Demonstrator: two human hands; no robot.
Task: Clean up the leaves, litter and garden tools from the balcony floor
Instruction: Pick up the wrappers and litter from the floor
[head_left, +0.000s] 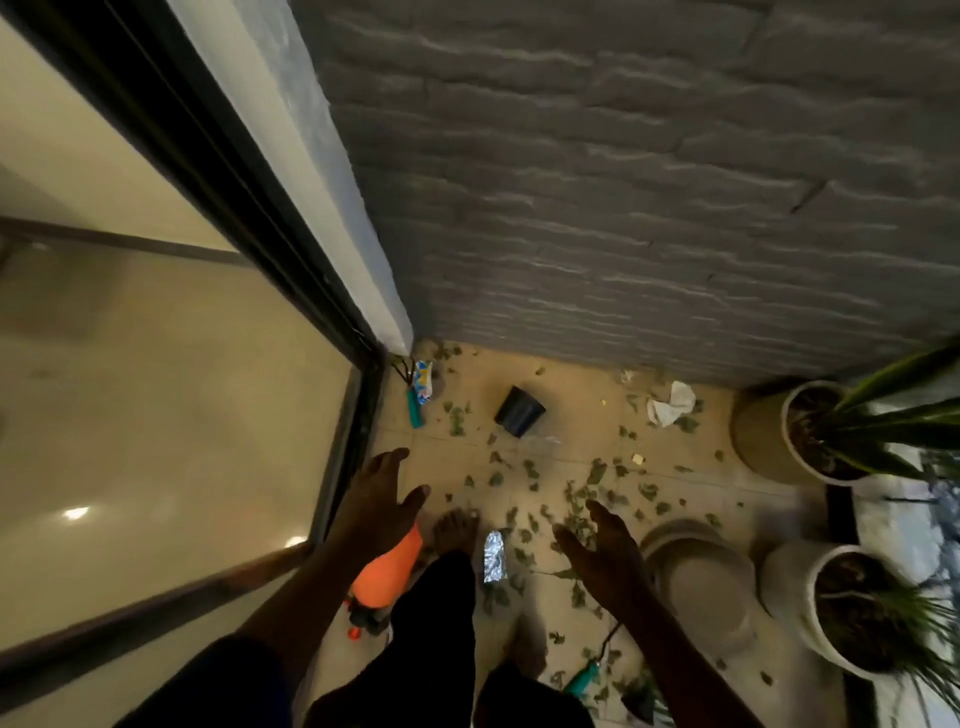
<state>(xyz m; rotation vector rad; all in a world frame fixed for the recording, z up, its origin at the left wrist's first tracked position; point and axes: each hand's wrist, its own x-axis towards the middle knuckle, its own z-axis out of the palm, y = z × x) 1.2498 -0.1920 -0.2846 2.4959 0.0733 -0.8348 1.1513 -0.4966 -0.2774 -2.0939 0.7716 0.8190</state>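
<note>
View down onto a balcony floor. The left hand (382, 499) and right hand (602, 545) hover apart, fingers loosely spread, holding nothing. Ahead of the left hand, a teal-handled tool (414, 411) and a wrapper (423, 382) lie in the corner. An orange sprayer (389, 571) lies below its wrist. Foil (493, 556) and a bare foot (456, 530) sit between the hands. Leaves (587, 483) are scattered ahead of the right hand, with a tipped black pot (519, 411) and crumpled paper (670, 402) farther off.

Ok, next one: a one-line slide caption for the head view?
Left hand and right hand open over leaves, a tipped black pot and a foil wrapper on the balcony floor.
</note>
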